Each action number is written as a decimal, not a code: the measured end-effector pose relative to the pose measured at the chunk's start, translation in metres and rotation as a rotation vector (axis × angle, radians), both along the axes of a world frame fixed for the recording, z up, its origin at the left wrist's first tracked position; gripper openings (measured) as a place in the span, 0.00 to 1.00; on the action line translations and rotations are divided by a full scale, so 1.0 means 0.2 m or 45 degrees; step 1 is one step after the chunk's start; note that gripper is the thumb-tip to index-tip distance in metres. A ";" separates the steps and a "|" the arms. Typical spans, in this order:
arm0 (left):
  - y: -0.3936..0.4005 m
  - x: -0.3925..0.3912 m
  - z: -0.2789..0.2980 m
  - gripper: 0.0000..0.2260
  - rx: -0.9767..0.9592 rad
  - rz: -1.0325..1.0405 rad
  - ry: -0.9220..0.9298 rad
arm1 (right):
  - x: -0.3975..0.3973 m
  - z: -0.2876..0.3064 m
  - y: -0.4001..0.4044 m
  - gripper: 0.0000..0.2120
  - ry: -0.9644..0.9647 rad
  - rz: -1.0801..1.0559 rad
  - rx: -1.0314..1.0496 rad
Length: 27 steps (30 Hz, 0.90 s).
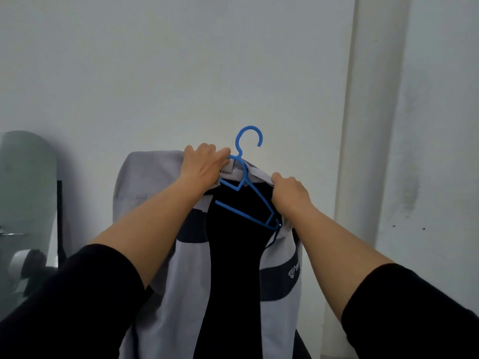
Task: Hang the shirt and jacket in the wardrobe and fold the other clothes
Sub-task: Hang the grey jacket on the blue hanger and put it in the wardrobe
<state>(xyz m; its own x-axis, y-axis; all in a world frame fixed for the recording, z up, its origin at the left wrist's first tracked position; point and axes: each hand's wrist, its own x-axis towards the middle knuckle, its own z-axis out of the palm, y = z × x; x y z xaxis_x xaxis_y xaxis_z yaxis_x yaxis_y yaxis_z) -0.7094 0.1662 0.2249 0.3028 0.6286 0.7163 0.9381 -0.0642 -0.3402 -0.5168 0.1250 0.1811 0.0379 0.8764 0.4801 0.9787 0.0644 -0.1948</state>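
No table, bed or shelf carries anything here. The blue hanger [246, 185] bears the grey and black jacket [186, 268], draped open over it, and both hands, left hand [203, 164] and right hand [290, 194], hold them up before a pale wall [155, 73].

The jacket [186, 268] is up in the air, light grey with a dark band running across the chest and a black lining showing down the open front. A small white logo sits on the dark band on the right panel. It hangs lengthwise, front open toward the camera, the collar bunched at the top and one shoulder rising in a rounded hump on the left. A blue plastic hanger [246, 193] sits tilted inside the neck opening, its hook standing free above the collar, its lower bar slanting down to the right against the black lining.
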 end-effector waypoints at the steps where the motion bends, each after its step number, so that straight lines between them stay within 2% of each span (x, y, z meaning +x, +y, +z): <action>1: -0.01 0.01 0.01 0.04 0.019 0.026 -0.036 | -0.03 0.02 0.00 0.12 0.108 0.009 -0.045; 5: -0.04 0.03 0.04 0.07 0.015 0.018 -0.301 | -0.16 0.10 0.00 0.18 0.665 0.265 -0.262; 8: -0.03 -0.03 0.04 0.09 0.055 -0.058 -0.555 | -0.15 0.13 -0.03 0.20 0.851 0.550 -0.326; 10: -0.02 -0.08 0.02 0.12 0.049 -0.118 -0.679 | -0.12 0.14 -0.04 0.22 0.736 0.537 -0.124; 12: -0.01 -0.12 0.01 0.12 0.051 -0.193 -0.755 | -0.07 0.16 -0.01 0.18 0.497 0.333 0.187; 14: -0.02 -0.11 0.00 0.11 0.051 -0.279 -0.800 | -0.05 0.16 0.00 0.17 0.259 0.220 0.203; 16: -0.04 -0.09 0.01 0.11 0.050 -0.388 -0.842 | -0.04 0.17 0.00 0.16 0.149 0.244 0.130; 18: -0.04 -0.06 0.02 0.10 0.013 -0.508 -0.880 | -0.04 0.18 -0.01 0.07 0.215 0.318 0.201; 21: -0.03 -0.04 0.04 0.11 -0.033 -0.639 -1.015 | 0.00 0.18 -0.03 0.12 0.322 0.208 0.314; 24: -0.05 -0.03 0.05 0.13 0.038 -0.426 -1.064 | 0.04 0.16 -0.07 0.11 0.301 0.039 0.368; 27: -0.07 -0.02 0.03 0.13 -0.061 -0.354 -1.111 | 0.07 0.17 -0.12 0.11 0.268 -0.052 0.406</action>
<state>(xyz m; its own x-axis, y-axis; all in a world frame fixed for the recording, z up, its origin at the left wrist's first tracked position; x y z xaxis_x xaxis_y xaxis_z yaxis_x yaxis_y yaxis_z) -0.7130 0.1517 0.2312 -0.1889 0.6488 0.7372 0.8096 -0.3219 0.4908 -0.5028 0.1015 0.2142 0.1965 0.6801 0.7063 0.9225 0.1159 -0.3682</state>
